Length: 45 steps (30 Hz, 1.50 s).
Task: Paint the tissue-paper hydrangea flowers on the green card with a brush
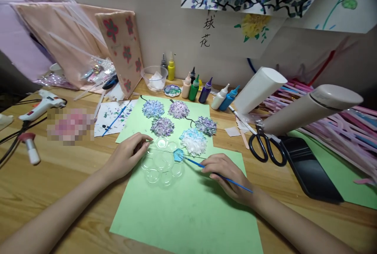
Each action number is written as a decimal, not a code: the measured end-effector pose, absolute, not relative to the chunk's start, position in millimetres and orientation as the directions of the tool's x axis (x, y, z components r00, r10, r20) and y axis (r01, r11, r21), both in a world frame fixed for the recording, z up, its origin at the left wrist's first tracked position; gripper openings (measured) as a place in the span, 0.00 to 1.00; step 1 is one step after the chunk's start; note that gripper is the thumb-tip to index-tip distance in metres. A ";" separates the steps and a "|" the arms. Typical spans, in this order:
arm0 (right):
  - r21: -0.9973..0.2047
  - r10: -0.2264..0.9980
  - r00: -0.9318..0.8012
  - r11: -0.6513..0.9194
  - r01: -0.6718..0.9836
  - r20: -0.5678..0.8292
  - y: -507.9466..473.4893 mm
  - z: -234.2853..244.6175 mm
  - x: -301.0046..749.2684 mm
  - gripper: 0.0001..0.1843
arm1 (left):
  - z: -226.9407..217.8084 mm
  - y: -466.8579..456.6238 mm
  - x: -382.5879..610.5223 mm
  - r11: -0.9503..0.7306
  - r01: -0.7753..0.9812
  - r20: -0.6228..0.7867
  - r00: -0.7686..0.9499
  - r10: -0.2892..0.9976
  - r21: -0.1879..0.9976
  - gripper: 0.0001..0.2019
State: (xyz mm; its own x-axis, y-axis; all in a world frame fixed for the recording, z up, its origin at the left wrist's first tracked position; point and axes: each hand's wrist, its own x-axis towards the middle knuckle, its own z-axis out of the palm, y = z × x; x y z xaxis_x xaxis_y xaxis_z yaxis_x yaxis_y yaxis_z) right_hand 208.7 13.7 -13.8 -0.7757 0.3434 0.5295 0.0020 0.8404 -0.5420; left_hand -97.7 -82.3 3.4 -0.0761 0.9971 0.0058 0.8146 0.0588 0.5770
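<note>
My right hand (225,173) grips a blue paintbrush (240,185), its tip in the light-blue paint (178,155) of one well. That well belongs to a clear round paint palette (161,161) lying on green paper (182,214). At the palette's upper left rim, my left hand (128,155) has its thumb and fingers closed on the edge. Just beyond the palette is a crinkled flower (193,142), light blue on top and white below. Several purple and blue crinkled flowers (162,126) are behind it on the paper.
Paint bottles (205,91) stand along the back near a clear plastic bowl (154,79). On the right are black-handled scissors (267,148), a black phone (310,171) and a tall bottle (306,106). A glue gun (43,104) and a second blue brush (114,120) lie left.
</note>
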 end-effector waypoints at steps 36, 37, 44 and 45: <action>-0.437 0.242 -0.846 0.899 0.012 0.475 16.5 -12.2 206.7 0.13 | 2.6 -82.5 -97.1 0.009 0.804 0.051 -0.049 0.997 0.594 0.13; -0.437 0.250 -0.850 0.899 0.026 0.463 16.6 -12.5 206.2 0.13 | 2.6 -82.4 -97.1 0.010 0.806 0.051 -0.050 0.997 0.591 0.13; -0.434 0.271 -0.832 0.900 0.040 0.484 18.1 -14.5 206.5 0.13 | 2.7 -82.1 -96.4 0.013 0.811 0.050 -0.053 0.997 0.585 0.12; -0.434 0.266 -0.838 0.900 0.039 0.477 18.0 -14.5 206.3 0.13 | 2.6 -82.2 -96.4 0.016 0.811 0.048 -0.054 0.997 0.585 0.13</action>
State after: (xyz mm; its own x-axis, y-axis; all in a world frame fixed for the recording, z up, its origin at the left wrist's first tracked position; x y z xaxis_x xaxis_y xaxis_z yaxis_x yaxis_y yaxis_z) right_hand 206.3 18.0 -14.5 -0.8379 0.2658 0.4767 0.0385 0.9000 -0.4341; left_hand -96.4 -82.2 2.6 -0.0539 0.9974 0.0482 0.8108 0.0156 0.5851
